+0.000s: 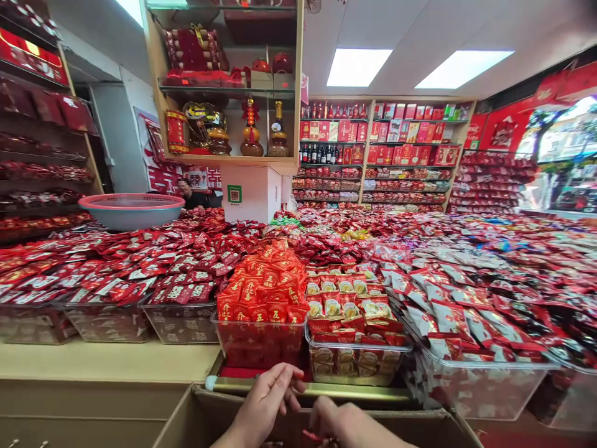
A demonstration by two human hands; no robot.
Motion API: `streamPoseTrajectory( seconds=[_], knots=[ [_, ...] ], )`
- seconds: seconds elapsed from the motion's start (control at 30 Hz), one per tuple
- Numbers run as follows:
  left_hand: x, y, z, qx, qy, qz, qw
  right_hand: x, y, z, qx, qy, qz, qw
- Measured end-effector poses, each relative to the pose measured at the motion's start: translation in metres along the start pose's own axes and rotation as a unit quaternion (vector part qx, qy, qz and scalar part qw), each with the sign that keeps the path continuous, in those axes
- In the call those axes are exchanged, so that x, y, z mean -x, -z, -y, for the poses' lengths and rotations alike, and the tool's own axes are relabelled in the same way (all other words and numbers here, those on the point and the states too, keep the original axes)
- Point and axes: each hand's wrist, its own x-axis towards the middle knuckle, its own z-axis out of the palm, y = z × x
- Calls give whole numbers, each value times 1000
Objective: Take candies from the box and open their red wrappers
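Above an open cardboard box (186,414), my left hand (270,398) is loosely curled with its fingers apart, and I see nothing in it. To its right, my right hand (342,424) reaches down into the box with bent, closed fingers. A bit of a small red packet (311,435) shows at those fingertips; most of it is hidden. Just beyond my hands stand a clear bin (261,342) heaped with red-orange packets (263,286) bearing gold characters and another clear bin (359,367) of red and gold packets (347,305).
More clear bins, such as one at the right (485,386) and one at the left (181,326), overflow with wrapped packets. A blue and pink basin (133,214) rests on the heap. Behind rises a pillar (247,208) under a display cabinet (228,158). A person (193,196) is at the back left.
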Motion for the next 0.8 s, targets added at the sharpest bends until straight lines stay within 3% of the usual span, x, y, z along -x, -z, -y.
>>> streamPoseTrajectory(
  seconds=[0.13,0.2,0.3,0.43,0.57,0.67,0.8],
  knots=[
    [1,0,-7,13,0,50,999,-4,33,32,-143,19,-108,984],
    [1,-3,-7,16,8,39,999,-7,36,36,-226,31,-141,963],
    [-1,-7,-7,23,26,18,999,-13,28,29,-299,-6,-174,938],
    [-3,-9,-7,27,47,21,998,-16,23,16,-379,-73,-166,908],
    [-5,-10,-7,20,53,24,998,-15,24,12,-467,-93,-147,867],
    [-7,-10,-4,7,48,27,998,-14,23,10,-461,-88,-164,868],
    [-8,-8,-2,-13,40,29,999,-11,23,7,-396,-85,-177,897]
  ],
)
